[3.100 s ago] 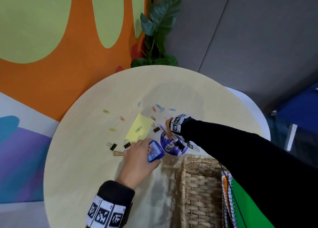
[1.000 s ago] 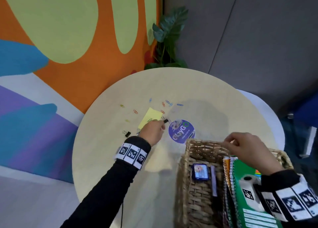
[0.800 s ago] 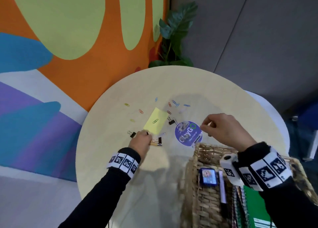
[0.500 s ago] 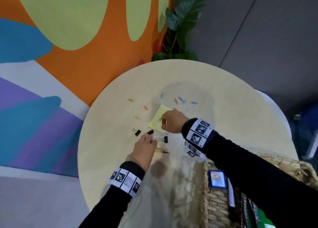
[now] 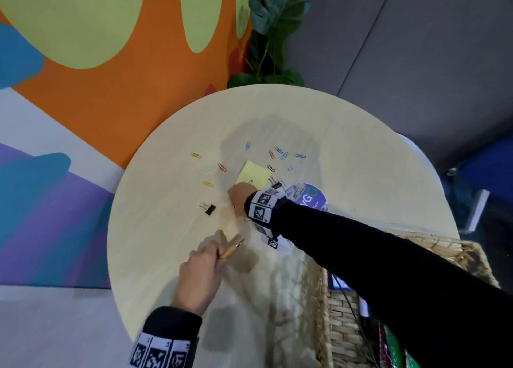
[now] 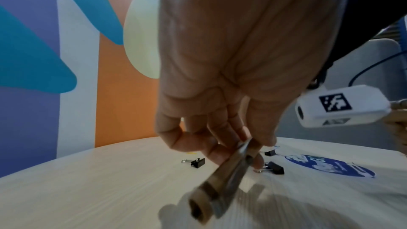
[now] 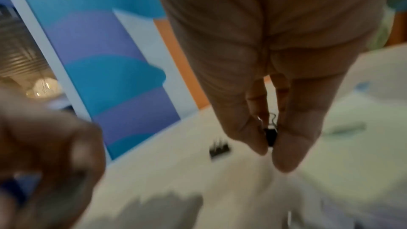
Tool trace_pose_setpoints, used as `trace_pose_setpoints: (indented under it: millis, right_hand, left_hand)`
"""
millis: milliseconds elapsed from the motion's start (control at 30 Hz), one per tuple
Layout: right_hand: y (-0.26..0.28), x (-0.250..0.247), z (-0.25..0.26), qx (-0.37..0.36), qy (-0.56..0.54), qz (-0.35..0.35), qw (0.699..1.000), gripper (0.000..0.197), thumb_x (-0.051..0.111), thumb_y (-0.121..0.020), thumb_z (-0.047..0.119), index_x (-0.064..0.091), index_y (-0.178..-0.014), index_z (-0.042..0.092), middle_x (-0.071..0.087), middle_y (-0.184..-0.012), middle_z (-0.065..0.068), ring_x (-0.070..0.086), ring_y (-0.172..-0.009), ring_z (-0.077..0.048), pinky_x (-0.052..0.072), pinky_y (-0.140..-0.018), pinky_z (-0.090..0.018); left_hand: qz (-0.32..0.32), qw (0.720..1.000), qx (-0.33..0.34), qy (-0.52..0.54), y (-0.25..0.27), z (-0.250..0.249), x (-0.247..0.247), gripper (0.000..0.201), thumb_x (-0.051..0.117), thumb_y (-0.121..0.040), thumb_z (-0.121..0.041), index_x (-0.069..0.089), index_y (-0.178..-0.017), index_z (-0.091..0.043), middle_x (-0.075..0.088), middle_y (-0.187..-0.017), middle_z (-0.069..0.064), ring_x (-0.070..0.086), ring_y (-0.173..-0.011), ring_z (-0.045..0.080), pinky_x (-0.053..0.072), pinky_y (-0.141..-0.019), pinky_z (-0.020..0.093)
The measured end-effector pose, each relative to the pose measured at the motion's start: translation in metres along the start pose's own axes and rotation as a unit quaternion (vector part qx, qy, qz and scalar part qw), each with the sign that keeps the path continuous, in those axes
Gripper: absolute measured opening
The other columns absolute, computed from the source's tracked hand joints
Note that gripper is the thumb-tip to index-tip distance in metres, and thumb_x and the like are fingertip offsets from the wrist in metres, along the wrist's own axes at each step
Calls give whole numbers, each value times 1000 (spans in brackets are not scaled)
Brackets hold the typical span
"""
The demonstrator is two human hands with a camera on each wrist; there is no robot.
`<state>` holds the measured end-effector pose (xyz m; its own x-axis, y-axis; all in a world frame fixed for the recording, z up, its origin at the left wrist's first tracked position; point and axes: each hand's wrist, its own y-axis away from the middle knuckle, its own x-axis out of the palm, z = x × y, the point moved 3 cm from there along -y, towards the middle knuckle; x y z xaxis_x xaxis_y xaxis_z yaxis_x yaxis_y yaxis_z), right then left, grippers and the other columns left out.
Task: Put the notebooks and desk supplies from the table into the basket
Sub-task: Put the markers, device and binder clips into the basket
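My left hand grips a gold pen just above the round table; the left wrist view shows the fingers curled round the pen. My right hand reaches over the table's middle, at the near end of the yellow sticky note. In the right wrist view its thumb and forefinger pinch a black binder clip. Another binder clip lies to its left and one to its right. The wicker basket stands at the lower right, mostly hidden by my right arm.
Several coloured paper clips lie scattered beyond the sticky note. A round purple sticker lies flat beside my right wrist. A potted plant stands behind the table against the orange wall. Notebooks stick up in the basket's right end.
My left hand has drawn back toward me and lifted the pen off the table. My right hand has moved from the sticky note toward me and taken up a binder clip.
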<state>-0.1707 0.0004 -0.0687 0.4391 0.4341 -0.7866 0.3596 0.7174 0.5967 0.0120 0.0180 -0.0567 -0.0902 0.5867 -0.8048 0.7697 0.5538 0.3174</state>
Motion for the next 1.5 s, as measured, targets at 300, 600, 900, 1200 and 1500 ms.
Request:
trace_pose_setpoints:
  millis: [300, 600, 900, 1200, 1500]
  right_hand:
    - [222, -49, -89, 14, -127, -157, 979, 16, 62, -75, 11, 68, -90, 14, 72, -94, -5, 62, -84, -24, 46, -70, -29]
    - [235, 101, -109, 87, -71, 52, 992, 22, 58, -82, 8, 65, -102, 1, 66, -110, -21, 62, -104, -35, 48, -93, -41]
    - [245, 102, -124, 86, -112, 29, 990, 33, 68, -81, 19, 64, -105, -3, 67, -109, -21, 63, -97, -31, 41, -70, -28]
    - [346, 91, -239, 226, -294, -272, 888, 21, 68, -82, 17, 70, -99, 6, 69, -88, -7, 66, -84, -21, 49, -76, -27]
    - [370, 127, -264, 231, -353, -318, 849, 10, 69, -82, 14, 72, -91, 11, 68, -75, -4, 64, -72, -18, 50, -73, -31]
  left_hand:
    - [5, 994, 80, 76, -12, -89, -15, 17, 62, -87, -23, 62, -102, -15, 72, -95, 4, 67, -86, 26, 47, -74, 30]
    - [48, 981, 168, 83, 9, -187, -12, 19, 62, -87, -28, 63, -102, -16, 63, -81, -9, 69, -77, 23, 47, -60, 23]
    - [110, 979, 170, -30, 29, -232, 18, 26, 58, -88, -22, 65, -103, -2, 68, -99, 15, 63, -94, 28, 46, -75, 35]
    - [243, 926, 187, -221, 40, -285, 109, 24, 52, -90, -4, 63, -109, 7, 68, -98, 16, 66, -95, 30, 54, -82, 35]
    - [324, 866, 102, -367, -41, -243, 241, 18, 59, -80, -20, 53, -70, -6, 56, -72, 16, 65, -82, 43, 52, -65, 61]
